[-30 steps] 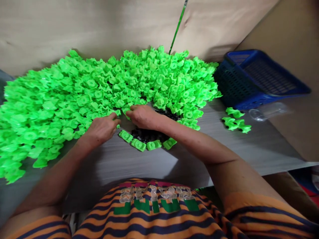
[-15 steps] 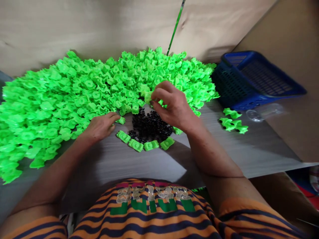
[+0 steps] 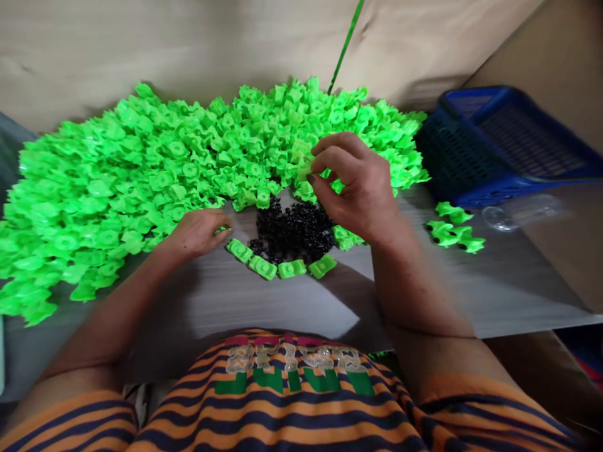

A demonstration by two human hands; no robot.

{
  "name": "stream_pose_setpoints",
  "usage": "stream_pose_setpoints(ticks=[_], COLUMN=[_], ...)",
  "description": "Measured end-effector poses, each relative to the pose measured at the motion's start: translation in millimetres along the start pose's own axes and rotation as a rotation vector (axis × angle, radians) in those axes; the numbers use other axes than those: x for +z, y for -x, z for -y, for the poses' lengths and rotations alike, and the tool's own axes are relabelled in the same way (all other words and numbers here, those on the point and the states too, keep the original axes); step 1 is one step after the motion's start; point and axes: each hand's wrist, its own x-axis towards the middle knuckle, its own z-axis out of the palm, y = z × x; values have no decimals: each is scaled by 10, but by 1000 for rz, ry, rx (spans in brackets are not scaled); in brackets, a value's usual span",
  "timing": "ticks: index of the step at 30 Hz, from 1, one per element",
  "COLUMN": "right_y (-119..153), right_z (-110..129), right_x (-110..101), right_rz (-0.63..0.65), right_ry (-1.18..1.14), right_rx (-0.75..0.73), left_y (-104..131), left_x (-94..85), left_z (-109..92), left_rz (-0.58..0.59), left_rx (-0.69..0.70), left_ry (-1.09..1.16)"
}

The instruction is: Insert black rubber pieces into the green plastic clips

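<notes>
A big heap of bright green moulded plastic pieces (image 3: 155, 163) covers the back and left of the table. In front of its middle lies a pile of small shiny black parts (image 3: 294, 232). Several green pieces (image 3: 292, 269) are set in a curved row along the near side of the black pile. My left hand (image 3: 200, 232) is closed left of this row, with a bit of a green piece showing between the fingertips. Above the black pile's right side, my right hand (image 3: 358, 182) pinches a blurred, paler green piece (image 3: 303, 157) at thumb and forefinger.
A blue plastic basket (image 3: 499, 144) leans at the back right. Before it lie a clear plastic container (image 3: 522, 212) and a few green pieces with black knobs (image 3: 455, 229). A wooden panel (image 3: 188, 50) stands behind the heap. The grey table (image 3: 282, 307) ends near my body.
My left hand's fingers have closed over the green piece at their tips. The right hand has shifted right and slightly up with its green piece. The whole view has shifted a little.
</notes>
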Motion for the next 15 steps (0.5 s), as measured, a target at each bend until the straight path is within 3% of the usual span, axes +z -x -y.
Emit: stream_pose_setpoints(ticks=[4,10,13,15], right_y=[3,13,5,-3], right_z=[-11,-7,-24,-38], right_x=[5,6,-7,-17], right_rz=[10,21,24,15], right_ry=[3,37,67,95], right_rx=[-22,-25,-30,-42], left_y=[69,53,81,102], left_x=[-79,-58,-71,-124], left_z=[64,9,48,95], left_rz=[75,80,2,-122], left_rx=[-28,-3,4,-9], left_ry=[48,142,210,259])
